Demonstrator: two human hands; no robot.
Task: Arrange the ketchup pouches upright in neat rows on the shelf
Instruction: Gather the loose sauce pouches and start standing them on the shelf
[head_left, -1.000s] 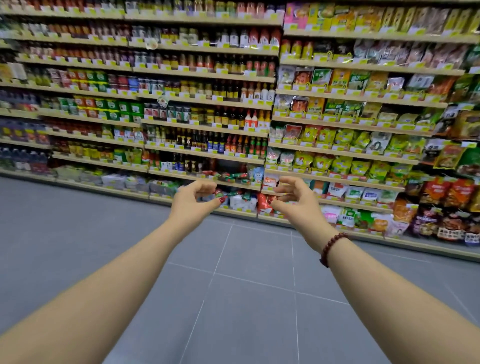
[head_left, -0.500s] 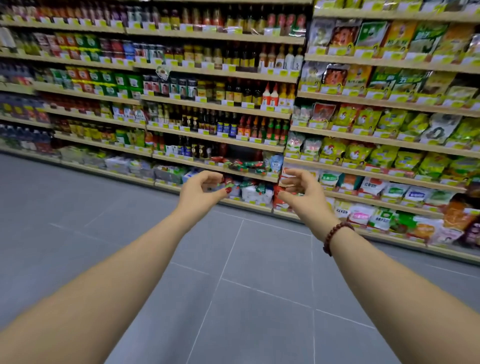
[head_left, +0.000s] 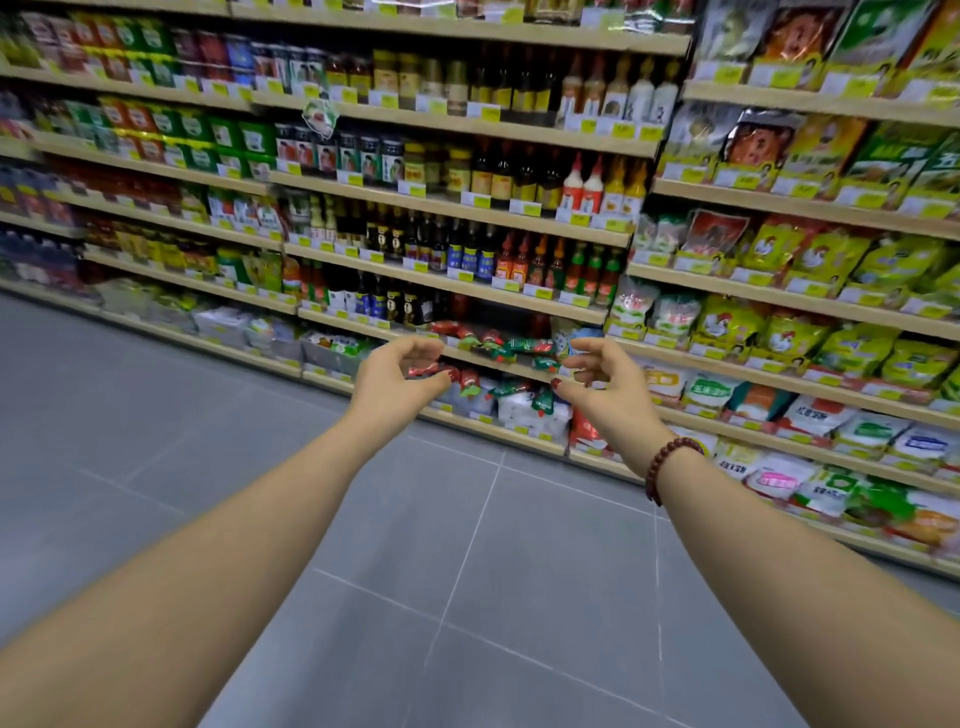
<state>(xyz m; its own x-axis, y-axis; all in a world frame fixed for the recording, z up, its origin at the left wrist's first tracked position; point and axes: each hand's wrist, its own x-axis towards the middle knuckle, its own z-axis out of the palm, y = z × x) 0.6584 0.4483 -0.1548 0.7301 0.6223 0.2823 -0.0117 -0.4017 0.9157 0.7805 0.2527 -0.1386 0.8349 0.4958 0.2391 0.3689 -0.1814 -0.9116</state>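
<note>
Both hands empty, left hand (head_left: 400, 382) and right hand (head_left: 602, 387) loosely curled; ketchup pouches (head_left: 498, 345) lie toppled beyond the fingertips on the shelf (head_left: 519, 370), likely light, soft, slippery: pinch top seams.

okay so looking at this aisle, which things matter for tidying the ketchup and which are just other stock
For the job: ketchup pouches lying toppled; their shelf; left hand; right hand.
Just stock: sauce bottles; yellow-green chicken bags; white bags below.

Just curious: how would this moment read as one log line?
phase: approach | left hand: empty, fingers curled | right hand: empty | ketchup pouches: jumbled on shelf, untouched
</note>
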